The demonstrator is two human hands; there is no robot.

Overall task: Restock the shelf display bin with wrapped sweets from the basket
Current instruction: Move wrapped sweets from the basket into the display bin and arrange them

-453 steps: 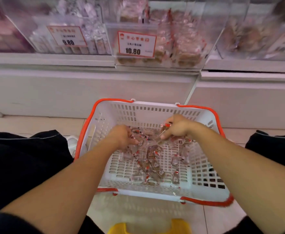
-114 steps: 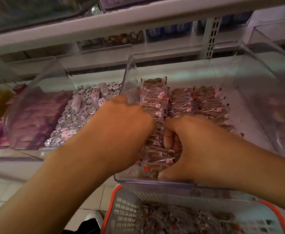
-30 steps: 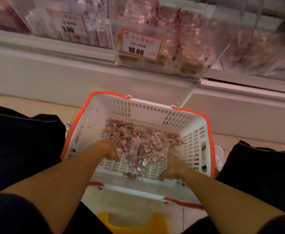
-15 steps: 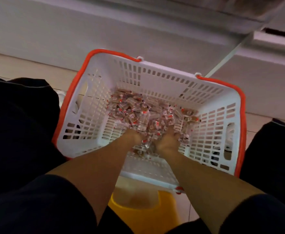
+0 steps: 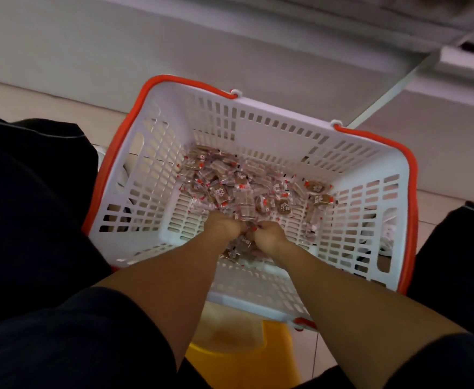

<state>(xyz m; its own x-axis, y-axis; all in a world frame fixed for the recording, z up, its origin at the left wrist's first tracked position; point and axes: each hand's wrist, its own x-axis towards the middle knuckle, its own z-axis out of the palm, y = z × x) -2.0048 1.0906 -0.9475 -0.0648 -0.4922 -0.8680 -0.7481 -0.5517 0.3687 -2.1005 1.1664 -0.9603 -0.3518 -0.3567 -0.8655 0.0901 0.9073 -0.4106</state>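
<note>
Since half a second ago both hands have drawn together over the near part of the heap; a second back they sat apart at its edges. White slatted basket (image 5: 261, 130) with orange rim stands on the tiled floor (image 5: 50, 108), between dark trouser legs. Yellow stool (image 5: 241, 360) shows below its near wall. Wrapped sweets (image 5: 247, 189) lie heaped on the basket bottom, clear wrappers, brown pieces, red marks. Left hand (image 5: 224, 227) and right hand (image 5: 269, 235) are side by side, nearly touching, fingers curled round a bunch of sweets between them.
</note>
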